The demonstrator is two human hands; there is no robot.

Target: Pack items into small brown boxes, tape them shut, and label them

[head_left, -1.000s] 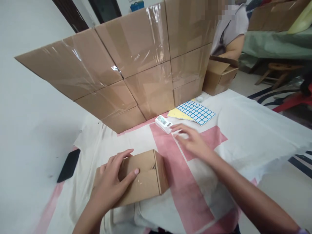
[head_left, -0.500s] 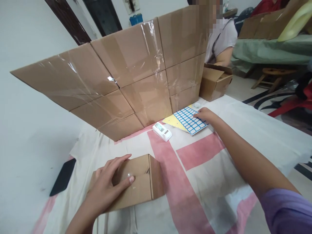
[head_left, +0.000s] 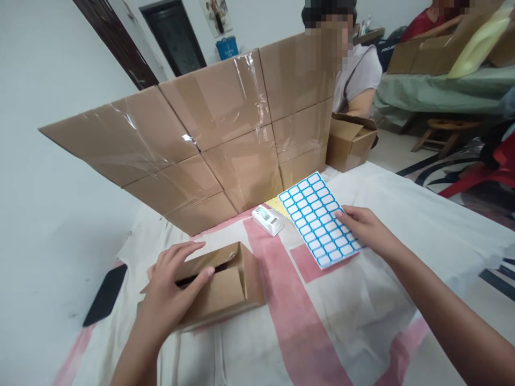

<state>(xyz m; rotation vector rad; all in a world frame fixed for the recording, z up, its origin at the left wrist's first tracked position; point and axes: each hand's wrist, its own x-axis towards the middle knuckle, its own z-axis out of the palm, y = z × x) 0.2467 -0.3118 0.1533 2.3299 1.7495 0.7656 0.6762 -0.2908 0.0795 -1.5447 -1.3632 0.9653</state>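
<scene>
A sheet of blank stickers (head_left: 317, 217) with blue-outlined white labels is raised off the table, pinched at its right edge by my right hand (head_left: 364, 228). Its thumb lies on top; the other fingers are partly behind the sheet. My left hand (head_left: 171, 287) grips a small cardboard box (head_left: 219, 292) at its left part, thumb on the near top flap and fingers over the far side. A dark gap shows between the box's top flaps. Beyond the box sits a white tape dispenser (head_left: 267, 220). Part of a yellow sheet (head_left: 279, 206) shows behind the stickers.
Stacked, taped cardboard boxes (head_left: 237, 161) form a wall along the table's back. Right of it stands an open carton (head_left: 350, 142), with a person (head_left: 364, 75) behind. A dark flat object (head_left: 105, 295) lies at the left edge. A wooden stool (head_left: 446, 131) is further off.
My right hand has lifted the sticker sheet off the yellow sheet and brought it nearer. The small box's top flaps have parted slightly under my left hand. The view has shifted a little.
</scene>
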